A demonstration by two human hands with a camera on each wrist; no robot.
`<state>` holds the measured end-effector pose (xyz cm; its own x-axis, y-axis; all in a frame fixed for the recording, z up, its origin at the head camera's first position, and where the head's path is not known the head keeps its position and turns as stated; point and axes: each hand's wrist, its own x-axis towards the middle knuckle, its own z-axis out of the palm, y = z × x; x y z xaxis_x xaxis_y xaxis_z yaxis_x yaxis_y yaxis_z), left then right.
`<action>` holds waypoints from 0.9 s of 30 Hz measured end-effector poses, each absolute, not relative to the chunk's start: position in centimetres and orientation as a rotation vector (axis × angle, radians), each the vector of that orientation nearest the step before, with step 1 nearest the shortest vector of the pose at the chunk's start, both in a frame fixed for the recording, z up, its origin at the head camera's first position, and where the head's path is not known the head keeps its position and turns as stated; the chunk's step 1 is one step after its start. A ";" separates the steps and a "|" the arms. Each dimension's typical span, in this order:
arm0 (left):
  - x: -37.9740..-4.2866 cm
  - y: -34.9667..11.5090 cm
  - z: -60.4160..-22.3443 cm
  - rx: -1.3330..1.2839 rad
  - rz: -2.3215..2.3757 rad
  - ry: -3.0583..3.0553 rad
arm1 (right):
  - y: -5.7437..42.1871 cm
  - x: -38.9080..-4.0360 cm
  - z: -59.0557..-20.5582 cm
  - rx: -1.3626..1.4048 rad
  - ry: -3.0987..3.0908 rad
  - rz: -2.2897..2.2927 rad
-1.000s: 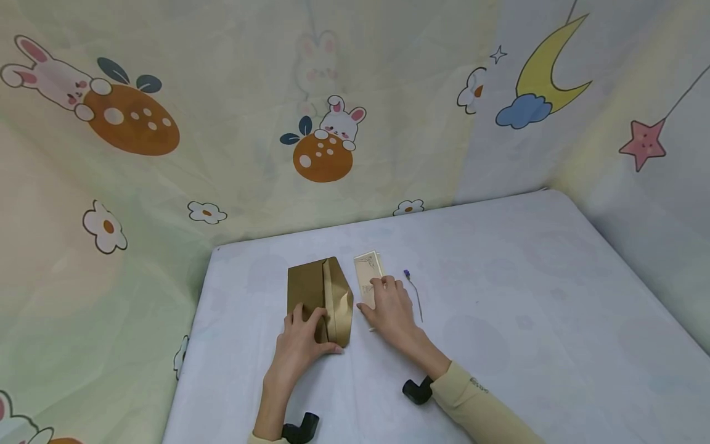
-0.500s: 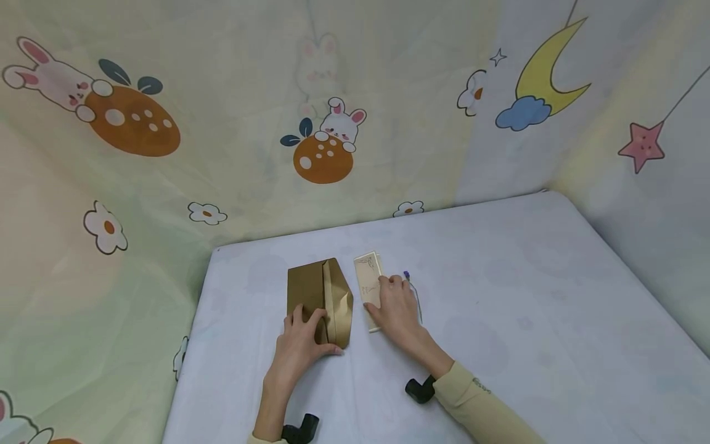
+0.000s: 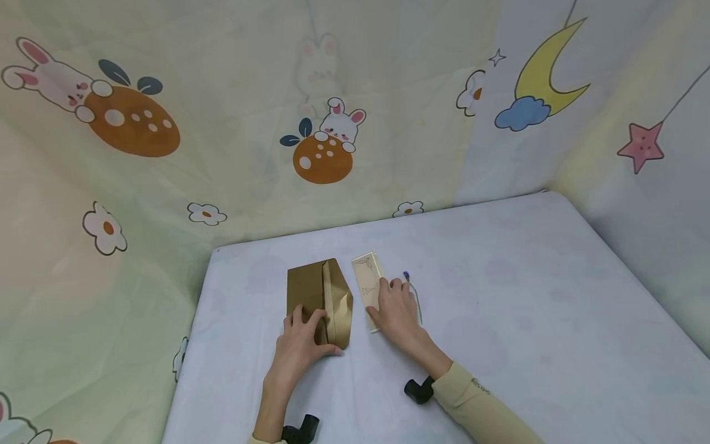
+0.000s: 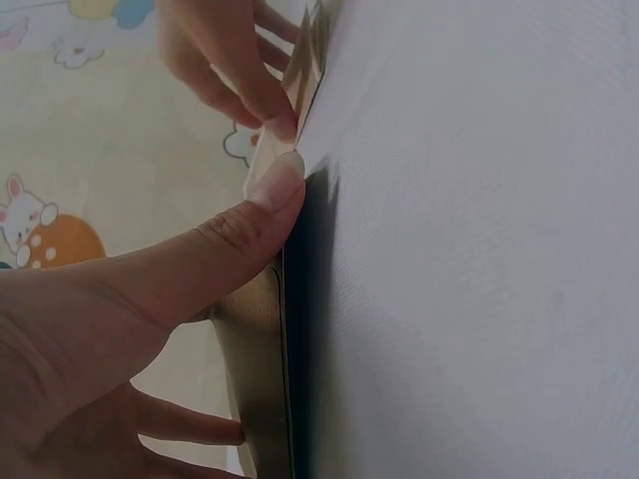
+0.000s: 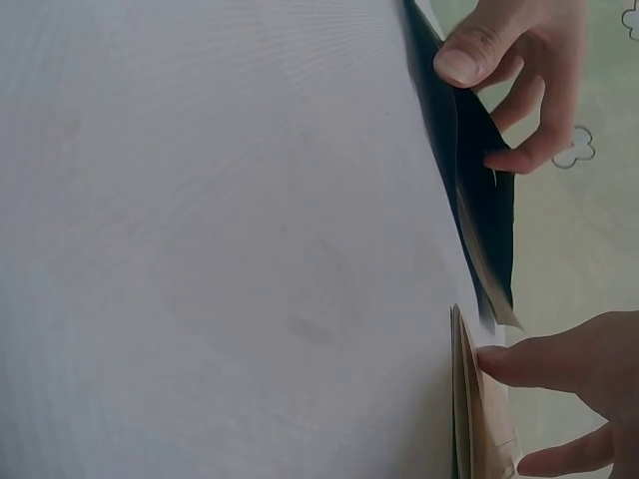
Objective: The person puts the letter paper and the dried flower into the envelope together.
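A gold envelope (image 3: 306, 282) lies on the white-covered table, its flap unfolded toward the right. My left hand (image 3: 299, 342) rests on its near half, fingers spread on top and thumb at the near edge; the thumb on the edge shows in the left wrist view. Just right of the envelope lies a narrow cream folded card (image 3: 366, 279) with a fine line drawing. My right hand (image 3: 398, 313) touches its upper face with thumb and fingertips and covers its right part. The right wrist view shows the folded card (image 5: 486, 424) in layers beneath those fingertips.
A thin-stemmed purple dried flower (image 3: 407, 276) lies right of the card, its stem partly behind my right hand. Black wrist cameras (image 3: 420, 391) sit under both forearms. Printed fabric walls (image 3: 238, 142) with rabbits and flowers stand behind and beside the table.
My right hand has slid slightly right and down along the card, and the card's far end has shifted a little left. The left hand and envelope have stayed put.
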<state>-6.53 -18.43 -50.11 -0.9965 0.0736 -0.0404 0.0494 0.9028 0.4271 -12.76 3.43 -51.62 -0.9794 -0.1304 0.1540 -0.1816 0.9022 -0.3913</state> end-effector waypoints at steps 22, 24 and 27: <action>-6.6 -18.4 -50.1 0.070 0.687 2.992 | 2.9 -12.9 -51.3 0.130 -2.930 0.863; -6.6 -18.5 -50.2 0.069 0.688 2.991 | 2.9 -12.9 -51.4 0.123 -2.934 0.884; -6.5 -18.4 -50.1 0.061 0.695 2.990 | 2.9 -13.0 -51.4 0.116 -2.941 0.907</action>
